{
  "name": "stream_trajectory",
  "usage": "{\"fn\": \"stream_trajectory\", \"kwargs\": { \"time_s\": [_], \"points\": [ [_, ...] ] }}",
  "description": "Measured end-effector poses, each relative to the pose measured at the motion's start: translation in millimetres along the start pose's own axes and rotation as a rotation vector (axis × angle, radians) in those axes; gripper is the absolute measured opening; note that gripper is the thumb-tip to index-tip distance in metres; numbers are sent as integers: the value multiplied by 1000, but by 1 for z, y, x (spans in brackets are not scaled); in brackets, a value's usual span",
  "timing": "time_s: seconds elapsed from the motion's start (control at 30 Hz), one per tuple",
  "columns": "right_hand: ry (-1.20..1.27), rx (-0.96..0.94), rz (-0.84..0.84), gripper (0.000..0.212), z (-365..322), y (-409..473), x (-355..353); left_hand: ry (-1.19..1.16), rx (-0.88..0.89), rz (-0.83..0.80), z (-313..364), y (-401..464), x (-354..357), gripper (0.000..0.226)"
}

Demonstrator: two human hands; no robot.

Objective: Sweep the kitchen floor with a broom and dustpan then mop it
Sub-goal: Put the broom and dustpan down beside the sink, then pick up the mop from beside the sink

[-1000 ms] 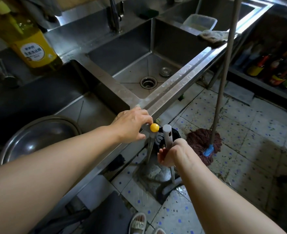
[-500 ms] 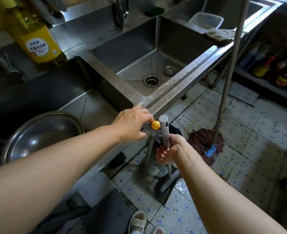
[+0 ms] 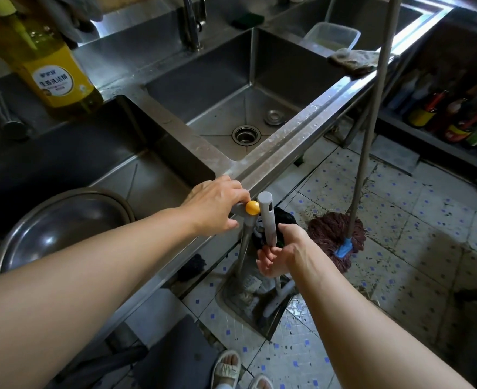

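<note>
My left hand point(image 3: 217, 206) grips the grey handle with a yellow knob point(image 3: 252, 207), which runs down to the grey dustpan point(image 3: 248, 304) on the floor below the sink edge. My right hand point(image 3: 282, 252) holds the grey broom handle point(image 3: 266, 217) upright beside it; the broom's white lower shaft point(image 3: 278, 299) rests in the dustpan with some debris. A brown string mop point(image 3: 332, 237) with a blue clamp stands on the tiled floor to the right, its long pole point(image 3: 372, 108) leaning against the steel counter.
A steel double sink point(image 3: 282, 147) fills the upper left, with a metal bowl point(image 3: 63, 226) in the near basin and a yellow detergent bottle point(image 3: 55, 77) behind. A shelf of bottles point(image 3: 456, 116) stands at the right. My sandalled feet point(image 3: 228, 369) are below.
The two handles have risen slightly and come closer together; my right hand slid a little lower on the broom handle. The view has shifted a bit.
</note>
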State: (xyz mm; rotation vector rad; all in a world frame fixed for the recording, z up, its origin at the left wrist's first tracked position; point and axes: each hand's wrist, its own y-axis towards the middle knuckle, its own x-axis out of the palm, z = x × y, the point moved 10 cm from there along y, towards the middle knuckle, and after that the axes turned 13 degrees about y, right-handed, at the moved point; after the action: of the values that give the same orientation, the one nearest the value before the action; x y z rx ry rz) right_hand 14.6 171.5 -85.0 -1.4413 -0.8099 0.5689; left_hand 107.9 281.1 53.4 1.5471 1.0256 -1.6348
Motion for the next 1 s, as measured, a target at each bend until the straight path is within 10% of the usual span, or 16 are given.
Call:
{"fn": "stream_trajectory", "kwargs": {
  "time_s": [1.0],
  "points": [
    [-452, -862, 152, 24, -166, -159, -118, -332, 109, -7, 110, 67, -113, 59]
  ]
}}
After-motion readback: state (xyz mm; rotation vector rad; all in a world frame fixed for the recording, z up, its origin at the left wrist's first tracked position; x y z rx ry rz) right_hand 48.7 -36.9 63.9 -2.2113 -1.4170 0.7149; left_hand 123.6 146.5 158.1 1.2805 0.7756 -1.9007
